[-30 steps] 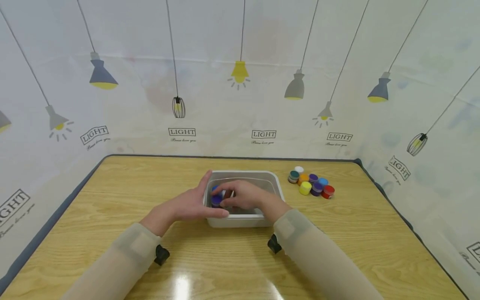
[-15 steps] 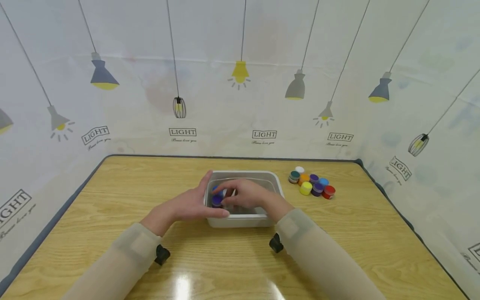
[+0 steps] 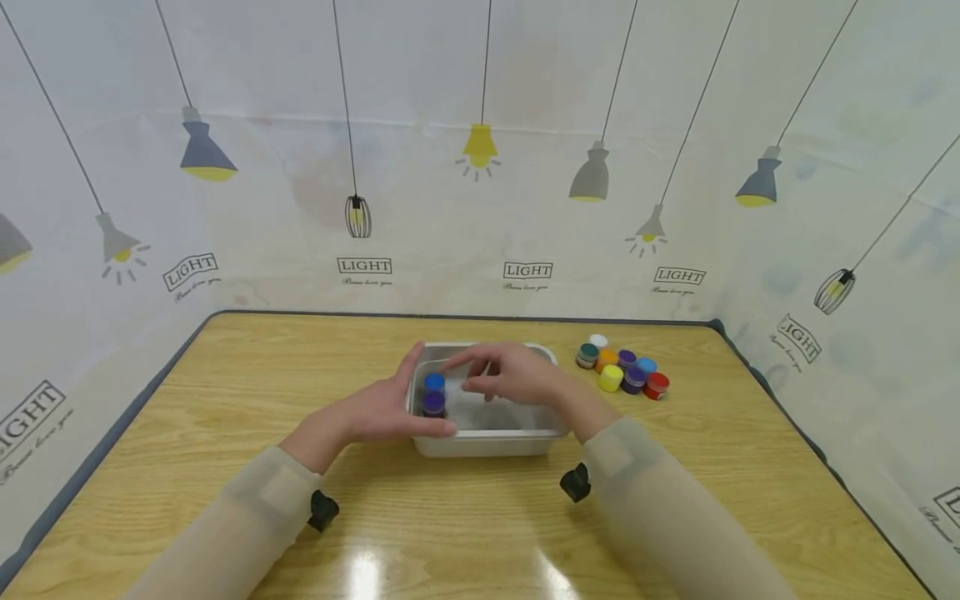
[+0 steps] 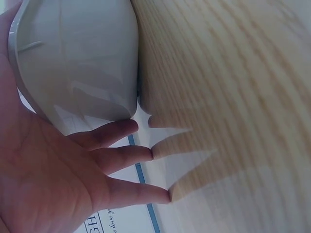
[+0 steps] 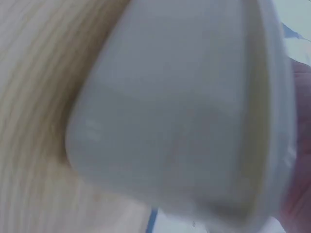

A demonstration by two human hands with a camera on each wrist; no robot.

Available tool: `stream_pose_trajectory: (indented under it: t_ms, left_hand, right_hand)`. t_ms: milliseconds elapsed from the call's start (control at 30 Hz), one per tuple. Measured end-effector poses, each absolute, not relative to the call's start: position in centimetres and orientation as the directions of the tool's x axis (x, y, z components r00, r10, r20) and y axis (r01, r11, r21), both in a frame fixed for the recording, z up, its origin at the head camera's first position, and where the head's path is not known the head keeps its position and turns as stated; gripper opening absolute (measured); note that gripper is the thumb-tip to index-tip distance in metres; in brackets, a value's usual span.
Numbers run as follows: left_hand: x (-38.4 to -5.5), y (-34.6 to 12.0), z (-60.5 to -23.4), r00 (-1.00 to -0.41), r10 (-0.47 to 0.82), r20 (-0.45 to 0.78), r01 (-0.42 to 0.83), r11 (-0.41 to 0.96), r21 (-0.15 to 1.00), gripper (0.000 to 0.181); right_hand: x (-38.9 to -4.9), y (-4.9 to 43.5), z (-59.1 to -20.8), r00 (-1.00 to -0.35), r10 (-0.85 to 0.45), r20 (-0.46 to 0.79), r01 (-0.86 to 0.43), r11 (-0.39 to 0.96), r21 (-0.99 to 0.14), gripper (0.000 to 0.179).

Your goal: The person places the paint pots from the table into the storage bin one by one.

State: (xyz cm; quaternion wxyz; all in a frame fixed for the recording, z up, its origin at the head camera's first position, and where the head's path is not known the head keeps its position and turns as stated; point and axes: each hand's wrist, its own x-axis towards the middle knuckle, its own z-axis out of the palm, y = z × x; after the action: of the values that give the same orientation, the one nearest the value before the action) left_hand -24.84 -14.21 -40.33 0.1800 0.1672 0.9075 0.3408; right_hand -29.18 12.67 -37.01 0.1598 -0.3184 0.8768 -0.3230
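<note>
A white plastic bin [image 3: 480, 444] sits on the table, with a blue-lidded paint jar [image 3: 434, 382] and a purple-lidded paint jar [image 3: 433, 404] in a row along its inner left wall. My left hand [image 3: 378, 408] lies against the bin's left side, thumb along the front rim. In the left wrist view its fingers are straight and spread, tips down at the tabletop. Over the bin's inside hovers my right hand [image 3: 517, 372], fingers loosely bent and holding nothing, to the right of the two jars. The right wrist view is mostly filled by the bin's outer wall [image 5: 165, 107].
To the right of the bin stands a cluster of paint jars on the wooden table [image 3: 247, 375]: a green-lidded jar [image 3: 587, 356], a yellow jar [image 3: 611, 378], a red jar [image 3: 656, 385] and several others. A lamp-printed backdrop [image 3: 435, 292] rises behind the table edge.
My right hand has let go of the jars by the left wall and moved right and up, uncovering the blue and purple lids. The left hand has stayed in place.
</note>
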Motion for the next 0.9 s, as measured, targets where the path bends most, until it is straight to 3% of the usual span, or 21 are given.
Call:
stream_pose_trajectory:
  t_ms: [533, 900]
  left_hand:
    - [-24.9, -14.3, -40.5, -0.885, 0.421, -0.198, 0.178, 0.700, 0.692, 0.146]
    - [-24.8, -14.3, -40.5, -0.884, 0.430, -0.181, 0.196, 0.695, 0.692, 0.145]
  right_hand:
    - [-28.7, 24.7, -34.7, -0.910, -0.409, 0.074, -0.333, 0.611, -0.718, 0.037]
    - [-27.3, 32.5, -36.6, -0.960, -0.281, 0.007, -0.210, 0.703, -0.680, 0.044]
